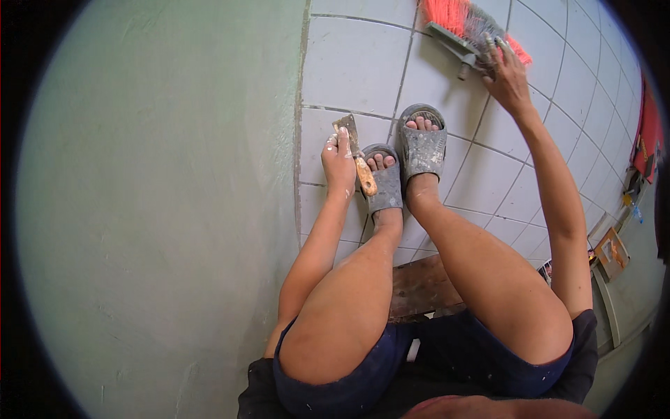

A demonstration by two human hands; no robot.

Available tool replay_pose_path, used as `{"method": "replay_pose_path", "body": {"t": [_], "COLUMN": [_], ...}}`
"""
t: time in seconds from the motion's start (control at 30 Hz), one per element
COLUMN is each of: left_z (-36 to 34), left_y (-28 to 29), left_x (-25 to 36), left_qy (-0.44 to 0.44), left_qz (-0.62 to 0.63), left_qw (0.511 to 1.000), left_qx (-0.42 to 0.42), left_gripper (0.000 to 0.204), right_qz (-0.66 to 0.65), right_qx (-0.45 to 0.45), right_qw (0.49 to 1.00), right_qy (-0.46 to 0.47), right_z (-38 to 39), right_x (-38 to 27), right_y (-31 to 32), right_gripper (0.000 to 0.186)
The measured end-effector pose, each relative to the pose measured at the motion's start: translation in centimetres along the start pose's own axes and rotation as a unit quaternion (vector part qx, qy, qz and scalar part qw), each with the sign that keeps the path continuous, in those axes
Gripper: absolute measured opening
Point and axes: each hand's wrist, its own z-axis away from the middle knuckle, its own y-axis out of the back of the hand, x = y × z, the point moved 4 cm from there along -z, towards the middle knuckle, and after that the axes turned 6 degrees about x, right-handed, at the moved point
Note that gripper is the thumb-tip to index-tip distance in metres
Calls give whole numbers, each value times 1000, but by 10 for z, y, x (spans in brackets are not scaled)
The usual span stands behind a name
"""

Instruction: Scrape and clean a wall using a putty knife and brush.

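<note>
My left hand [338,160] grips a putty knife by its metal blade [348,129], with the orange wooden handle [366,178] hanging down beside my left foot. Pale smears mark my fingers and the tool. My right hand [507,80] reaches up to a broom head [453,42] with red-orange and grey bristles and a grey body, lying on the tiles at the top; my fingers are bent over its right part, and no pole shows in its socket.
A pale green-grey wall surface [160,209] fills the left. White floor tiles [356,63] lie under my feet in spattered grey slides [423,150]. A dark wooden board [419,283] is between my legs. Red items [648,133] and a small wooden board [612,253] are at the far right.
</note>
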Motion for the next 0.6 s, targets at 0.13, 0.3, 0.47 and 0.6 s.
{"method": "replay_pose_path", "body": {"t": [0.13, 0.3, 0.47, 0.6], "left_z": [10, 16, 32, 63], "left_y": [6, 12, 32, 63], "left_x": [3, 9, 11, -10], "left_qy": [-1, -51, -212, -146], "left_qz": [13, -6, -81, -71], "left_qw": [1000, 999, 972, 978], "left_qx": [18, 9, 52, 133], "left_gripper": [38, 37, 35, 34], "right_qz": [-58, -85, -384, -396], "right_qx": [56, 58, -113, -215], "right_qw": [996, 994, 914, 863], "right_qy": [29, -27, -61, 227], "right_z": [-13, -49, -53, -22], "right_x": [16, 14, -55, -170], "right_y": [30, 48, 62, 47], "right_gripper": [76, 57, 44, 35]}}
